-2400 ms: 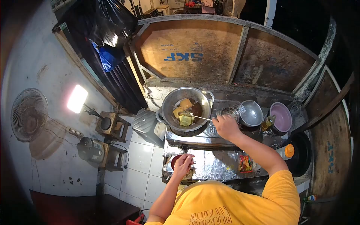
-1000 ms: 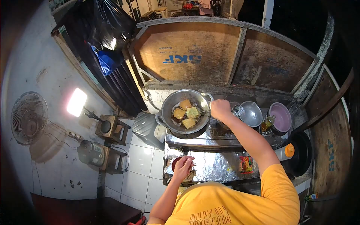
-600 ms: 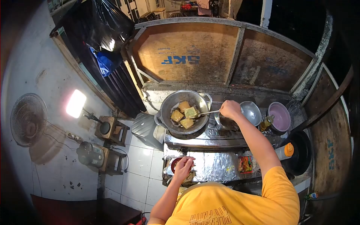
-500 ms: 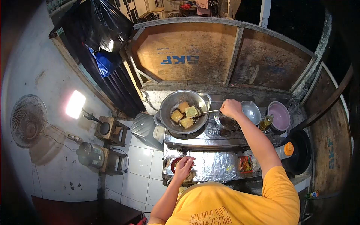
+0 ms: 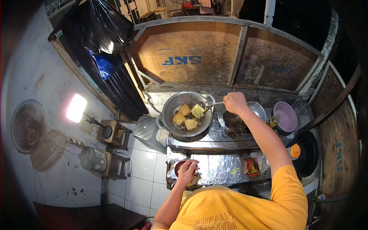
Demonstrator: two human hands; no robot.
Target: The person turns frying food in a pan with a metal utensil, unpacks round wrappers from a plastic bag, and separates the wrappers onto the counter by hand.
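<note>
My right hand (image 5: 234, 102) is closed on the handle of a metal spatula (image 5: 216, 104) that reaches into the right side of a wok (image 5: 167, 112) on the stove (image 5: 237, 142). Several browned square pieces (image 5: 191, 124) lie in dark oil, and a greener piece (image 5: 197, 111) is at the spatula's head. My left hand (image 5: 186, 171) rests over a small red bowl (image 5: 178, 167) on the foil-covered surface, its fingers curled; whether it holds anything is hidden.
Right of the wok are a metal bowl (image 5: 257, 111), an oil bottle (image 5: 274, 121), a purple basin (image 5: 285, 116) and an orange-capped container (image 5: 295, 151). A red packet (image 5: 251, 166) lies on the foil (image 5: 220, 166). Wooden boards (image 5: 184, 53) stand behind.
The right hand and spatula have moved up and back from their earlier place over the wok, and the pieces are now spread out. The greener piece has shifted up and right. The left hand has stayed put.
</note>
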